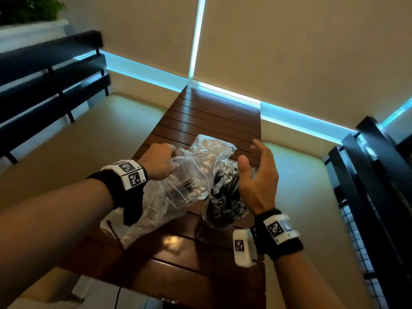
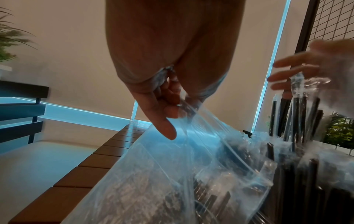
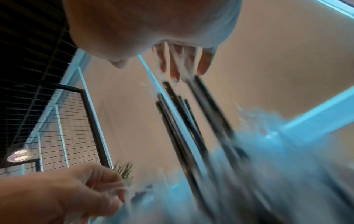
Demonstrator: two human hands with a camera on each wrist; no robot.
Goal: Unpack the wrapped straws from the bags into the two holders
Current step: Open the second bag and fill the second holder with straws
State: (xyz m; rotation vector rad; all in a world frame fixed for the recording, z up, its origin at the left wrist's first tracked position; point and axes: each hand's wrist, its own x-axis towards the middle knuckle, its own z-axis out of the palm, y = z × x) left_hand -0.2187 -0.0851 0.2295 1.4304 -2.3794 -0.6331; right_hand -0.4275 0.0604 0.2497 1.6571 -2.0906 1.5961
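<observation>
A clear zip bag [image 1: 176,190] with black wrapped straws in it lies tilted on the slatted wooden table [image 1: 211,112]. My left hand [image 1: 171,160] pinches its top edge [image 2: 184,109]. To the right stands a glass holder [image 1: 213,219] full of black wrapped straws [image 1: 225,190], upright [image 2: 296,121]. Over them hovers my right hand [image 1: 249,157], fingers [image 3: 203,65] straight and spread at the wrapper tips [image 3: 182,106], holding nothing. A second, crumpled clear bag [image 1: 211,146] lies behind. I see only this one holder.
A white marker-tagged box [image 1: 107,229] sits at the table's left edge under the bag. Cream bench seats [image 1: 78,141] flank the table, with dark slatted backrests [image 1: 51,85] and a wire-mesh panel [image 1: 365,219] on the right. Window blinds close off the far end.
</observation>
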